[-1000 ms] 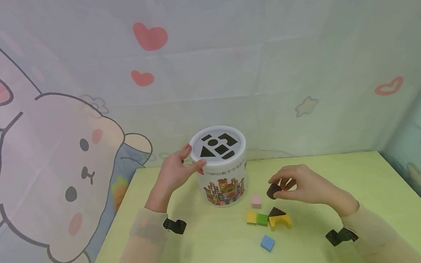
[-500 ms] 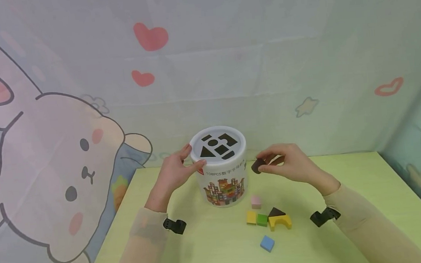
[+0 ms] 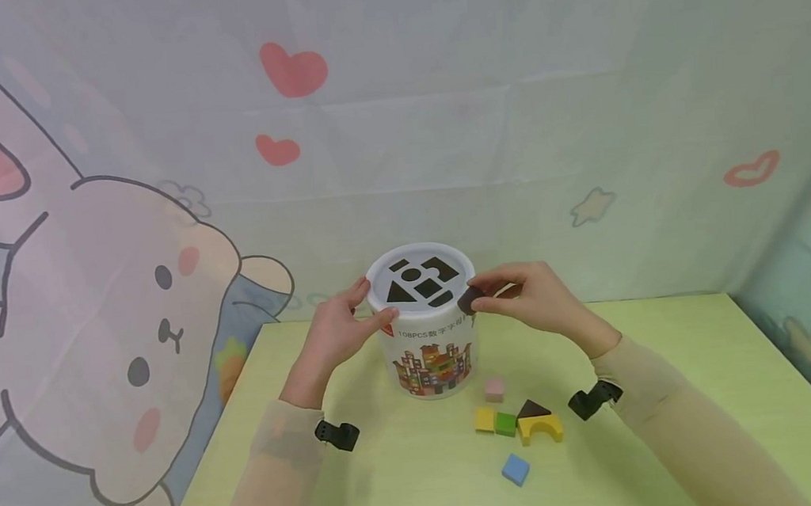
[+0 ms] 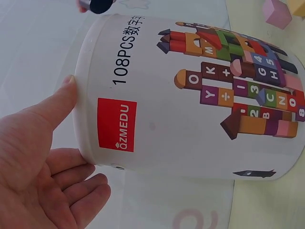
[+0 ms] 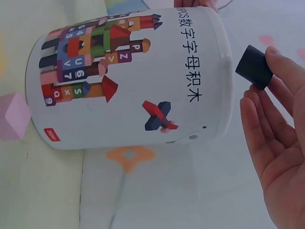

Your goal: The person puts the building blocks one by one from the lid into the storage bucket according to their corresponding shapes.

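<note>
A white toy-block bucket [image 3: 401, 341] with printed pictures stands at the back of the table. Shaped holes, among them a triangle, a circle and a square, are cut in its lid [image 3: 379, 287]. My left hand [image 3: 340, 327] holds the bucket's left rim, thumb in front and fingertips farther back. Between thumb and fingers, my right hand [image 3: 538, 300] pinches a dark wooden block [image 5: 255, 67] with a rounded side. In the head view this block overlaps the lid's right edge, close to a rounded slot. The right wrist view shows a gap between block and rim.
Several blocks lie right of and in front of the bucket: a pink cube [image 3: 494, 390], a yellow block [image 3: 484, 419], a green block [image 3: 505, 424], a dark triangle [image 3: 532, 409], a yellow arch [image 3: 541, 428] and a blue block [image 3: 515, 469]. A printed cloth [image 3: 545, 115] hangs behind the table.
My right hand has carried the dark block up and left, from over the table to the bucket's right rim. The left hand and the loose blocks stay in place.
</note>
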Demonstrator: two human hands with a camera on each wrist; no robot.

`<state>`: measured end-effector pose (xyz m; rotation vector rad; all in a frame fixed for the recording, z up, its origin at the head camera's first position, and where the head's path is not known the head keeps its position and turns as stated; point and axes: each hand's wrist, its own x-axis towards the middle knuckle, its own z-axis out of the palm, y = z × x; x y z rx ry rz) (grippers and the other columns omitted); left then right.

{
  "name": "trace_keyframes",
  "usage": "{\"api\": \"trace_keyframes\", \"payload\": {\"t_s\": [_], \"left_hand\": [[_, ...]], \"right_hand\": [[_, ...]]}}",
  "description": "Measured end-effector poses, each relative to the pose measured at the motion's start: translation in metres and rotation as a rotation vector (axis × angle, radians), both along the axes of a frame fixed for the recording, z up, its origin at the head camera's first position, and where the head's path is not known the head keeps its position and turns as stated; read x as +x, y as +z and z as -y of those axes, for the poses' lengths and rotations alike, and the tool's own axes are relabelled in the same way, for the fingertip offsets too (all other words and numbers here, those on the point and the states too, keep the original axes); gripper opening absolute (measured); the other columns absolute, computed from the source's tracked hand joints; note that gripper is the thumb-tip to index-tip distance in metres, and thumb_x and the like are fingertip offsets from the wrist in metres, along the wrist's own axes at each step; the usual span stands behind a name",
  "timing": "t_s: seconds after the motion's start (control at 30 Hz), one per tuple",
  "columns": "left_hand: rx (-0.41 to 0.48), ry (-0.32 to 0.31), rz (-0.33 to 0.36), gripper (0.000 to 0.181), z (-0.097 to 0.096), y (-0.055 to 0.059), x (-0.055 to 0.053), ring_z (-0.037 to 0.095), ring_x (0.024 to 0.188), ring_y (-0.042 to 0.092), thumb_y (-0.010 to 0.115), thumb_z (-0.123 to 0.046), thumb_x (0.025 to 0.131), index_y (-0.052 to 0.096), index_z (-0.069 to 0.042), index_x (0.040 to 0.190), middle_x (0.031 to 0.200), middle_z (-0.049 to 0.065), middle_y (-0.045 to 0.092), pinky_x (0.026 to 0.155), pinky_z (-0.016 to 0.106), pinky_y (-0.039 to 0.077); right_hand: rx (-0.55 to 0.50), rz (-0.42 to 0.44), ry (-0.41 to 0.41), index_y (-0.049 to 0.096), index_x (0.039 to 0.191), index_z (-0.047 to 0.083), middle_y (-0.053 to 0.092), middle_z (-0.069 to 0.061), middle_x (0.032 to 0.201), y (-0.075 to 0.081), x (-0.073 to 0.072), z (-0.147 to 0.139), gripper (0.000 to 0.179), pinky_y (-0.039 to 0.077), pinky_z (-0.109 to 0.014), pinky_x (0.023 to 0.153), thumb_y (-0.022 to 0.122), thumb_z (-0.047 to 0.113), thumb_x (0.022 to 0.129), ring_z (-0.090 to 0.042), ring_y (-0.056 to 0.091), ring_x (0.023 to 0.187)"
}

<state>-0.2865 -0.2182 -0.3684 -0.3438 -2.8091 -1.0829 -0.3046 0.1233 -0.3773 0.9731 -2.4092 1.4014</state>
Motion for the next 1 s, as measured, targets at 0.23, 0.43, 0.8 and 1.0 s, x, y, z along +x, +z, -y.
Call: {"api": "trace_keyframes", "payload": {"t_s": [0.23,0.43,0.8,1.0], "left_hand": [[0.005,0.0,-0.002,0.088,0.001,0.0,0.0,0.043,0.146,0.048,0.077,-0.051,0.098,0.041,-0.007,0.164,0.171,0.004,0.035,0.112,0.055,0.048],[0.006,0.0,-0.001,0.088,0.001,0.0,-0.001,0.043,0.146,0.049,0.077,-0.052,0.098,0.041,-0.008,0.164,0.171,0.005,0.035,0.112,0.055,0.048],[0.005,-0.005,0.001,0.087,0.001,-0.002,-0.001,0.043,0.146,0.049,0.077,-0.053,0.098,0.042,-0.008,0.164,0.171,0.006,0.036,0.112,0.056,0.048],[-0.008,-0.003,0.001,0.087,0.0,0.0,0.0,0.043,0.146,0.049,0.076,-0.053,0.098,0.042,-0.008,0.164,0.171,0.008,0.036,0.112,0.056,0.048]], "right_hand": [[-0.045,0.067,-0.059,0.076,0.132,0.005,0.078,-0.006,0.114,0.007,-0.011,0.018,0.042,0.062,-0.033,0.087,0.086,0.023,0.095,-0.021,0.073,0.101],[-0.079,0.114,-0.091,0.074,0.134,0.001,0.077,-0.009,0.117,0.009,-0.018,0.032,0.046,0.061,-0.037,0.09,0.085,0.025,0.096,-0.024,0.072,0.105],[-0.067,0.113,-0.078,0.076,0.133,0.005,0.076,-0.008,0.122,0.009,-0.033,0.051,0.041,0.061,-0.041,0.094,0.084,0.022,0.097,-0.023,0.072,0.108],[-0.034,0.097,-0.084,0.075,0.134,0.003,0.076,-0.01,0.122,0.015,-0.038,0.059,0.042,0.06,-0.043,0.096,0.083,0.021,0.097,-0.025,0.072,0.109]]}}
